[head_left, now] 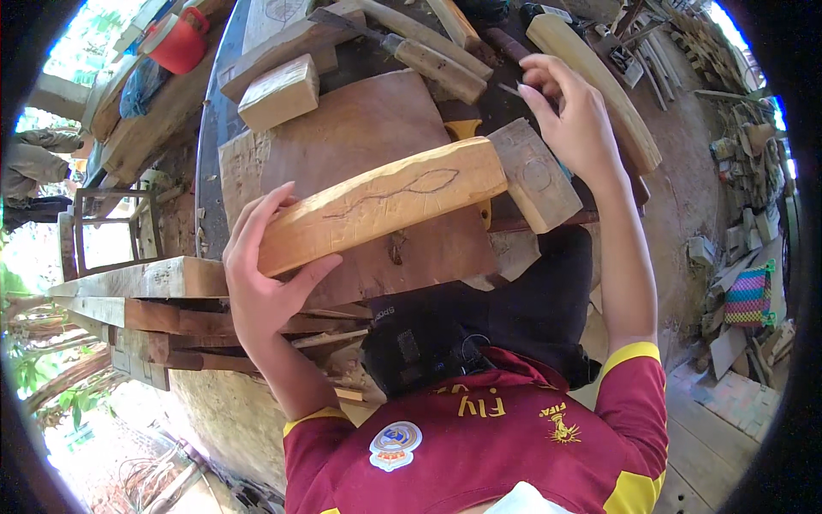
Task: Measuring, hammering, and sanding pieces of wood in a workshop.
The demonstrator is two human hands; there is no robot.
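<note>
My left hand [265,265] grips the left end of a light wooden block [385,193], thumb on the near side and fingers on the far side. A dark wavy line with a leaf shape is drawn on its top. The block lies slanted over a brown wooden board [368,120], its right end by a mallet-like wooden block [539,176]. My right hand [569,111], raised beyond that block, has its fingers closed around a thin stick-like thing [509,87]; its kind is unclear. A yellow handle-like piece [463,129] shows partly behind the drawn block.
A chisel [419,60] with a wooden handle lies at the far side, near a small wood block [280,92]. A long pale timber [595,90] runs along the right. Stacked planks [141,295] stick out at left. A red container [174,43] stands far left.
</note>
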